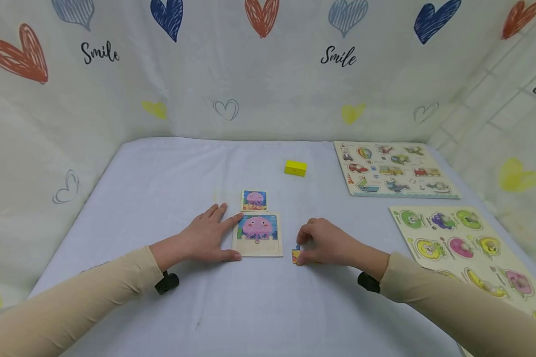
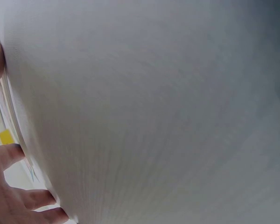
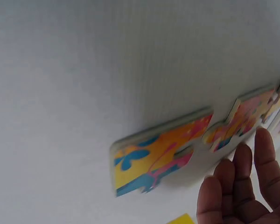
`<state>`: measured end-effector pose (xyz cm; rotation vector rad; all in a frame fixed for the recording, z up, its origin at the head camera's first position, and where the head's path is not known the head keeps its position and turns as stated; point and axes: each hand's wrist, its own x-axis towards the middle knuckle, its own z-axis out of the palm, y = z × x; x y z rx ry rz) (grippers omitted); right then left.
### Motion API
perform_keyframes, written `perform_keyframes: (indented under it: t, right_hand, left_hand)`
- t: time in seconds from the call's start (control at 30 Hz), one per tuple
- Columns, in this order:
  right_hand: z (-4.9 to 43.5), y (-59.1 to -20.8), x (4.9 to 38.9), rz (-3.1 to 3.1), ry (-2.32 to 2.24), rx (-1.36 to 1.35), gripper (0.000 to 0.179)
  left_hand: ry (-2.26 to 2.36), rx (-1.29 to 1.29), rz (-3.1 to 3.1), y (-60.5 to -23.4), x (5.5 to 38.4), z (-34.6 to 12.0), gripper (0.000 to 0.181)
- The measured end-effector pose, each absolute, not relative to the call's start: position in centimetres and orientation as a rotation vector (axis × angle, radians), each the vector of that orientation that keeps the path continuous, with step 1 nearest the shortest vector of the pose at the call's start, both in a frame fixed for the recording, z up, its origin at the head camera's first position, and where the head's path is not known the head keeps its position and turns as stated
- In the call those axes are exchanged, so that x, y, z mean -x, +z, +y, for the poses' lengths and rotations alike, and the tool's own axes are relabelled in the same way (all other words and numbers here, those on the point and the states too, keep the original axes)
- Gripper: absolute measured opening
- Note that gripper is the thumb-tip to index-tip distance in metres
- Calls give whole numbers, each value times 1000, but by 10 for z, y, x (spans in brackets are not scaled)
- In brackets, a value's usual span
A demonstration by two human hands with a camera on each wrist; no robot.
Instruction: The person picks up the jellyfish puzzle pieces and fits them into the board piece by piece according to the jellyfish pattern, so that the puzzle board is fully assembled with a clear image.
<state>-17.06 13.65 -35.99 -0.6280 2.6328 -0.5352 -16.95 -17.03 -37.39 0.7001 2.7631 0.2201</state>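
Observation:
My left hand (image 1: 209, 235) lies spread at the left edge of a wooden jigsaw tray (image 1: 270, 249), forefinger and thumb against its rim. Pink jellyfish pieces (image 1: 256, 226) fill the tray's upper part; its lower part is bare wood. Just above the tray is a small jellyfish picture card (image 1: 254, 200). To the right, my right hand (image 1: 325, 242) pinches a colourful jigsaw piece (image 1: 296, 256) between thumb and curled fingers, partly hidden. In the right wrist view, an orange-and-blue corner piece (image 3: 149, 156) and a middle piece (image 3: 247, 114) lie on the cloth beside the fingers.
A yellow block (image 1: 296, 168) sits farther back. On the right lie a vehicle puzzle board (image 1: 397, 191) and a fruit puzzle board (image 1: 433, 233), the latter partly under the right forearm. White cloth (image 1: 161, 173) covers the table, and a printed curtain (image 1: 286, 89) hangs behind.

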Motion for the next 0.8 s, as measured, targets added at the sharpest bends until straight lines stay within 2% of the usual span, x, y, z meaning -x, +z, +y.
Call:
perform_keyframes:
  t: [0.17,0.47,0.8]
  right_hand:
    - [133,-363,166,2695,-504,718,29]
    - [129,-364,153,2643,-718,582,36]
    - [109,-354,163,2561,-899,579,17]
  left_hand:
    - [229,-705,2760,-373,169,-170,95]
    - [232,-692,2745,-371,168,-170,95]
    - [216,-684,2749,-373,168,-171,96]
